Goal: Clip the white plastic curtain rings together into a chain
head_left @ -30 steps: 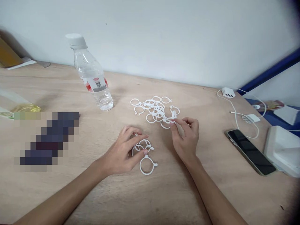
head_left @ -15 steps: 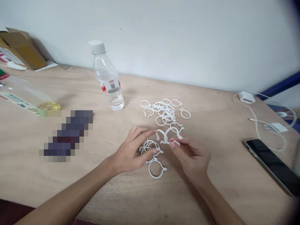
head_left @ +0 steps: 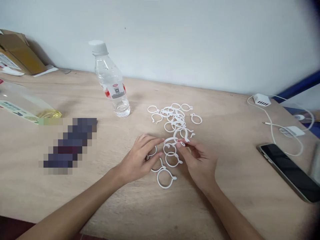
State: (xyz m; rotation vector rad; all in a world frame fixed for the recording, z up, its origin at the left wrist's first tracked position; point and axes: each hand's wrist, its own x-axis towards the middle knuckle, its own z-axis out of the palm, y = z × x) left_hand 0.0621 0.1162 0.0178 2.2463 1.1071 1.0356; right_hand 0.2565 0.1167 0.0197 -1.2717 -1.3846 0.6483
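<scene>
A loose pile of several white plastic rings lies on the wooden table. Closer to me is a small group of the same rings. My left hand rests on that group, its fingertips pressing the rings down. My right hand pinches a white ring between thumb and forefinger, held just beside my left fingertips.
A nearly empty water bottle stands behind the left hand. A plastic bottle with yellow liquid lies at the left, a cardboard box beyond it. A phone, white chargers and cables sit at the right.
My right hand took a ring from the far pile and drew it back to the near group by my left hand. The camera view shifted left.
</scene>
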